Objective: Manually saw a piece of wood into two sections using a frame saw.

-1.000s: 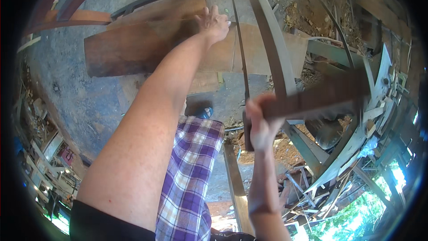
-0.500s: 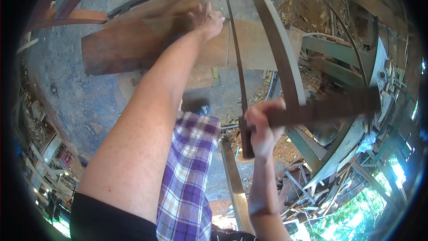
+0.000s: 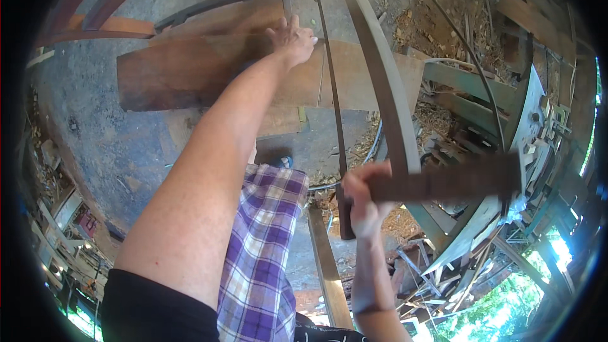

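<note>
Left fingers (image 3: 295, 25) spread on board (image 3: 171, 76) | right fingers (image 3: 354, 187) around frame saw (image 3: 385, 82) | stained grey floor (image 3: 95, 126) | scrap wood (image 3: 472, 269) right

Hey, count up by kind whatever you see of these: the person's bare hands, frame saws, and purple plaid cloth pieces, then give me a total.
Bare hands: 2 (left hand, right hand)
Frame saw: 1
Purple plaid cloth: 1
Total: 4

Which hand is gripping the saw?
The right hand, closed around the near end of the wooden frame saw. The left hand grips no part of it, lying with fingers spread at the brown board.
</note>
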A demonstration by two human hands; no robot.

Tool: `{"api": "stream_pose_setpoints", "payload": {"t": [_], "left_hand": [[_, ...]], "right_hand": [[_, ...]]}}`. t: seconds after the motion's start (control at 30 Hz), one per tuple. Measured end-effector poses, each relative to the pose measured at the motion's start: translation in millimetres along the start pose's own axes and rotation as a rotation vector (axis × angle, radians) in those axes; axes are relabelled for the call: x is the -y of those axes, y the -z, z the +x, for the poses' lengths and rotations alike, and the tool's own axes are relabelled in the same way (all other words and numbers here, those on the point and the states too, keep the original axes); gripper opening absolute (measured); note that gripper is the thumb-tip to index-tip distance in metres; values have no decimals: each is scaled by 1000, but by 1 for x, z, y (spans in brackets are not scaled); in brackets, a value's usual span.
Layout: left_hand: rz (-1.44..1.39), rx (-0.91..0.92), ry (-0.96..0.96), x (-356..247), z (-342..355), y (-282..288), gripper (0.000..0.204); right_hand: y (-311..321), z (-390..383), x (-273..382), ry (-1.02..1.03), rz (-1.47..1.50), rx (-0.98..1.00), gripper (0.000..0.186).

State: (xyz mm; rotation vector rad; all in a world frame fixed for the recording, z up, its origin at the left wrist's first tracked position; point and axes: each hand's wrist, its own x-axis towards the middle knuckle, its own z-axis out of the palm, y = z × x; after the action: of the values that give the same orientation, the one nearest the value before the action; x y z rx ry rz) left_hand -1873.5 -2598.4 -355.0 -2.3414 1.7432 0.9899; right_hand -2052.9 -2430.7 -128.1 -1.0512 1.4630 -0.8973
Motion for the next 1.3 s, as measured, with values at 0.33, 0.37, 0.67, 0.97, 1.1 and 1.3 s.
{"api": "stream_pose_setpoints", "payload": {"t": [0.33,0.37,0.67,0.97,1.1,1.3], "left_hand": [[9,-39,-35,-3,-5,2,27],[4,-6,-23,-3,-4,3,27],[37,5,-20,-4,-4,-3,27],[15,-3,-3,-4,-5,2,27],[42,6,-15,-4,-1,1,27],[34,-7,-24,-8,-7,2,29]], "right_hand": [[-32,93,-46,53,-56,59,12],[-22,68,-36,29,-39,11,19],[-36,77,-45,71,-115,-43,14],[-11,-15,-34,196,-173,3,9],[-21,32,-52,157,-281,-18,12],[-36,71,-63,39,-203,-19,14]]}}
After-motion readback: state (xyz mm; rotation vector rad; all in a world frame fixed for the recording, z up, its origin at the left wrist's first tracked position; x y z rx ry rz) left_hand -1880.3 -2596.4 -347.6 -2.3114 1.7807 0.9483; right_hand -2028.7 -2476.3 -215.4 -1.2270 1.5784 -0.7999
